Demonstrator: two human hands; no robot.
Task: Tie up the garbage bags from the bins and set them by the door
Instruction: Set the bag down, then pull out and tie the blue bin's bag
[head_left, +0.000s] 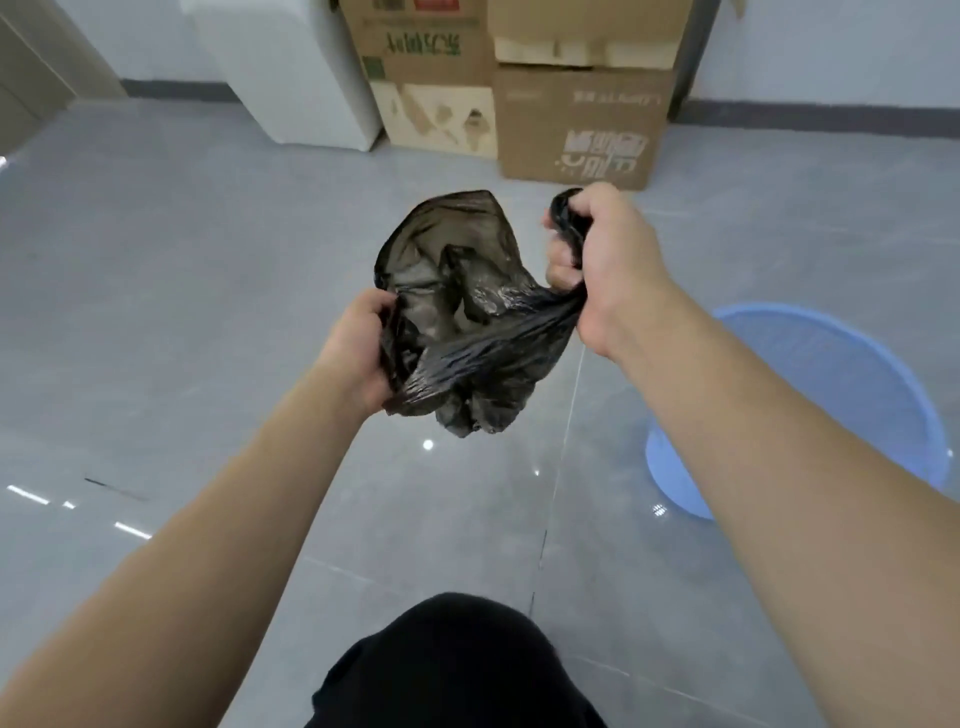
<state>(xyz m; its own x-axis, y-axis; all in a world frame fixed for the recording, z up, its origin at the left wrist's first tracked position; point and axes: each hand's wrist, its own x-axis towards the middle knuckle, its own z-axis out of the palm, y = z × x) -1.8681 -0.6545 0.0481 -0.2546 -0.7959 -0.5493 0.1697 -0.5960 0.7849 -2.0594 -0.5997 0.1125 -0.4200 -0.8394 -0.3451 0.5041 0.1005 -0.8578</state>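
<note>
Both hands grip the black garbage bag (457, 312) in mid-air above the floor: the left hand (358, 353) pinches one edge, the right hand (597, 260) fists a twisted corner. Pulling too hard could tear the thin film. Glossy grey floor tiles (182, 291) lie below, a blue bin (831, 395) stands right, and cardboard boxes (571, 119) line the wall.

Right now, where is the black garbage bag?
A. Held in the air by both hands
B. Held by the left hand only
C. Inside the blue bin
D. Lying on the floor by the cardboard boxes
A: the left hand and the right hand each grip an edge of the black garbage bag, which hangs above the floor, apart from the blue bin.
</note>
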